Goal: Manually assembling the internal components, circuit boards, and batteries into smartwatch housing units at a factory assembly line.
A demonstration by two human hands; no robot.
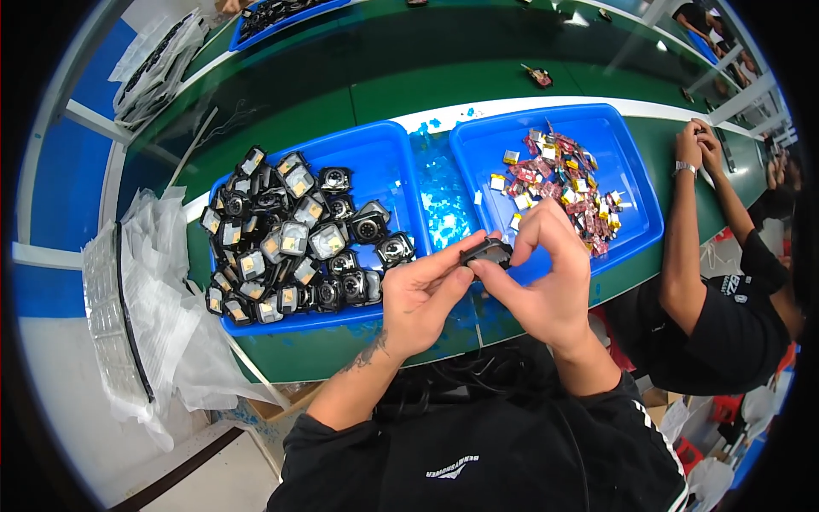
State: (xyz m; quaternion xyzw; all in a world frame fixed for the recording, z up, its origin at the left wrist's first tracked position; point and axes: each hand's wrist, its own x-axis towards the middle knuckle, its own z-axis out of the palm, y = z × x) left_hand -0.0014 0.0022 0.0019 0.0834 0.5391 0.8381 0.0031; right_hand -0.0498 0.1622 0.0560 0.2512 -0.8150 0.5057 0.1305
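Observation:
A black watch case [488, 252] is held up between my two hands, over the gap between two blue trays. My left hand [416, 303] grips its left side, fingers behind it and thumb in front. My right hand [550, 282] is closed at its right side, thumb against the near edge and index finger bent in an arch. The case's far side is partly hidden by my fingers. Left of my hands, the left blue tray [388, 149] holds a heap of similar black watch cases [294, 237]. The right blue tray [627, 149] holds small red circuit boards with silver-and-yellow batteries [559, 181].
Blue film scraps [444, 200] lie between the trays on the green table [401, 81]. A loose circuit board [539, 77] rests beyond the trays. Clear plastic packaging [162, 299] hangs at the left edge. At right, a co-worker's forearms [682, 222] reach over the table.

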